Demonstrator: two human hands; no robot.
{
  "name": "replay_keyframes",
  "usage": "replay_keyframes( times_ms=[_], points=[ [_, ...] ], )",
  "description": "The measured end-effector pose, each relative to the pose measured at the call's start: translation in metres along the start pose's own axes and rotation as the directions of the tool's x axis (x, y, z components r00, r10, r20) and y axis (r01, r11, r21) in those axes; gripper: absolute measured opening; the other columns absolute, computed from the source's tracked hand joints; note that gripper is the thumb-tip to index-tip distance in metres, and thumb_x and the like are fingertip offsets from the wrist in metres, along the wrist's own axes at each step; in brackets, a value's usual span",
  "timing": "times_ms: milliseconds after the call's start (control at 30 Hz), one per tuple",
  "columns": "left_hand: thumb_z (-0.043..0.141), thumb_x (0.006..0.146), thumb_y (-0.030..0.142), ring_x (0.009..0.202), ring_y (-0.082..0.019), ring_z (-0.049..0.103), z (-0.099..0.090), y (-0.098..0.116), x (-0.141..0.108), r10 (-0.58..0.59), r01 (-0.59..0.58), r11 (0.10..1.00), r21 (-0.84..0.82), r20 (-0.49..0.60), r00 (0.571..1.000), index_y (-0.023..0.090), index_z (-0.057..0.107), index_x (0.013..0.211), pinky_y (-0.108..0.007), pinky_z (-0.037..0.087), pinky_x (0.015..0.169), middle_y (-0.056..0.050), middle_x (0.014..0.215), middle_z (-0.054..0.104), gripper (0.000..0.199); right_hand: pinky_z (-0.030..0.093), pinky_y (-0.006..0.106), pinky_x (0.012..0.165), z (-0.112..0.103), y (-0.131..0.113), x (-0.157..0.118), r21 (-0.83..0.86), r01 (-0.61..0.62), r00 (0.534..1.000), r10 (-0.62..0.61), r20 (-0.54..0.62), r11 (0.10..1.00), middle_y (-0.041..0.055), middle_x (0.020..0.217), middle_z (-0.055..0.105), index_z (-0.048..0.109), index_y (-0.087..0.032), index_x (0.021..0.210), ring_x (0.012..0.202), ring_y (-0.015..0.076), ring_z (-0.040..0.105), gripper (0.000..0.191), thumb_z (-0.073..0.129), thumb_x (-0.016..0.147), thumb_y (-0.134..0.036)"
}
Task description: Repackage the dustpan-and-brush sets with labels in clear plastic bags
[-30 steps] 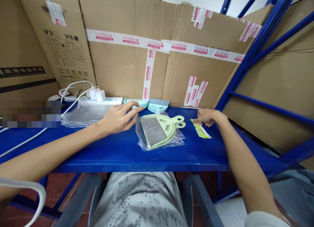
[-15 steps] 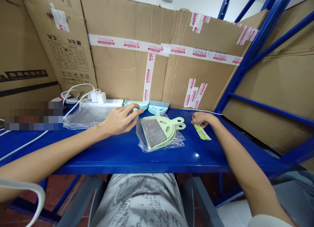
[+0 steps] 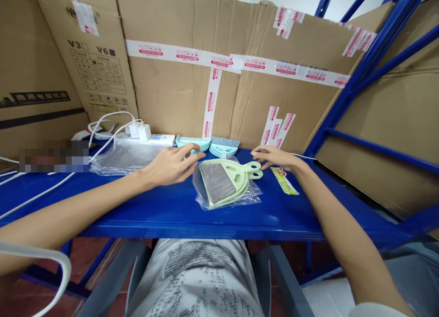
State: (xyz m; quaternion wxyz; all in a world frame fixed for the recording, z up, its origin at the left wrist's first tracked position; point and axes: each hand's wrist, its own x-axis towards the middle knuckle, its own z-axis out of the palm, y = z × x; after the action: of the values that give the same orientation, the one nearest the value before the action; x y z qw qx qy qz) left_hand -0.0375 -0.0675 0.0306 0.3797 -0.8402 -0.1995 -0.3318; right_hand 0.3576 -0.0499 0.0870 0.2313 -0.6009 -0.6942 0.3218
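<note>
A pale green dustpan with a grey-bristled hand brush on it lies on clear plastic bags in the middle of the blue table. To its left, my left hand hovers with fingers apart and nothing in them. My right hand is beside the green handles, fingers spread and holding nothing. A yellow-green and white label card rests on the table just below my right hand. Behind the green set are stacked light-blue dustpans and light-blue brushes.
Flat clear plastic bags lie at the back left, near white charger plugs on a power strip and loose white cables. Cardboard walls the back. Blue metal posts stand at the right.
My right hand has let go of the label card and moved left toward the green handles. The card stays on the table. My left hand has barely moved.
</note>
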Motion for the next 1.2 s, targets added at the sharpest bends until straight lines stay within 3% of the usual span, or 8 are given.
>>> replay_keyframes(
  times_ms=[100,267,367,433,500,767,967,1200],
  points=[
    [0.053,0.106,0.024,0.083,-0.020,0.073,-0.001,0.002,0.002,0.005,0.000,0.995,-0.096,0.049,0.999,0.018,0.067,0.126,-0.029,0.051,0.059,-0.012,0.118,0.074,0.025,0.055,0.021,0.071,0.026,0.000,0.007,0.070,0.145,0.987,-0.149,0.065,0.987,0.0106,0.114,0.075,0.068,-0.018,0.124,0.097,0.0170,0.068,0.034,0.072,0.098,-0.040],
    [0.055,0.105,0.023,0.094,-0.019,0.072,-0.024,0.026,0.013,-0.156,0.159,0.845,-0.511,0.049,0.986,0.018,0.065,0.123,-0.032,0.060,0.080,-0.009,0.111,0.074,0.021,0.051,0.018,0.067,0.042,-0.006,0.004,0.185,0.143,0.944,-0.190,0.268,0.972,0.0051,0.110,0.074,0.061,-0.022,0.142,0.087,0.0126,0.065,0.055,0.079,0.091,-0.033],
    [0.060,0.103,0.025,0.106,-0.024,0.069,-0.039,0.052,0.018,0.080,-0.070,0.795,-0.602,-0.009,0.997,0.017,0.064,0.130,-0.038,0.060,0.091,-0.012,0.116,0.074,0.027,0.046,0.016,0.057,0.048,-0.016,-0.005,0.175,0.130,0.925,-0.183,0.333,0.976,0.0052,0.120,0.070,0.060,-0.026,0.145,0.081,0.0100,0.062,0.059,0.078,0.089,-0.029],
    [0.062,0.104,0.031,0.115,-0.028,0.068,-0.042,0.067,0.017,0.272,-0.237,0.795,-0.559,-0.020,0.962,0.016,0.065,0.132,-0.042,0.059,0.096,-0.015,0.122,0.074,0.032,0.043,0.016,0.053,0.055,-0.022,-0.010,0.186,0.131,0.909,-0.193,0.370,0.974,0.0046,0.119,0.068,0.062,-0.026,0.140,0.076,0.0090,0.059,0.053,0.077,0.088,-0.028],
    [0.063,0.104,0.036,0.120,-0.030,0.067,-0.039,0.079,0.015,0.365,-0.315,0.814,-0.488,0.008,0.931,0.014,0.067,0.134,-0.043,0.058,0.097,-0.017,0.130,0.072,0.037,0.046,0.017,0.056,0.061,-0.025,-0.013,0.234,0.124,0.896,-0.211,0.392,0.964,0.0037,0.118,0.068,0.061,-0.025,0.133,0.078,0.0093,0.060,0.050,0.078,0.086,-0.026],
    [0.055,0.106,0.019,0.116,-0.028,0.074,-0.037,0.090,0.007,0.428,-0.454,0.872,-0.184,-0.162,0.889,0.010,0.076,0.122,-0.035,0.059,0.084,-0.014,0.128,0.079,0.028,0.054,0.019,0.061,0.058,-0.023,-0.010,0.293,0.024,0.916,-0.139,0.378,0.956,0.0018,0.099,0.074,0.068,-0.020,0.105,0.078,0.0117,0.067,0.035,0.081,0.073,-0.019],
    [0.064,0.107,0.037,0.113,-0.026,0.076,-0.037,0.089,0.007,0.353,-0.385,0.911,-0.145,-0.204,0.913,0.011,0.078,0.123,-0.033,0.062,0.081,-0.012,0.126,0.080,0.034,0.062,0.023,0.072,0.056,-0.021,-0.004,0.336,-0.047,0.949,-0.063,0.309,0.941,0.0077,0.085,0.079,0.079,-0.013,0.088,0.076,0.0146,0.074,0.022,0.080,0.067,-0.018],
    [0.054,0.102,0.012,0.111,-0.028,0.076,-0.038,0.090,0.002,0.422,-0.437,0.899,-0.032,-0.206,0.883,0.007,0.080,0.111,-0.035,0.060,0.078,-0.018,0.123,0.081,0.029,0.061,0.024,0.076,0.062,-0.023,-0.005,0.413,0.029,0.969,-0.128,0.214,0.910,0.0093,0.082,0.082,0.084,-0.012,0.086,0.075,0.0151,0.075,0.025,0.086,0.061,-0.016]
  ],
)
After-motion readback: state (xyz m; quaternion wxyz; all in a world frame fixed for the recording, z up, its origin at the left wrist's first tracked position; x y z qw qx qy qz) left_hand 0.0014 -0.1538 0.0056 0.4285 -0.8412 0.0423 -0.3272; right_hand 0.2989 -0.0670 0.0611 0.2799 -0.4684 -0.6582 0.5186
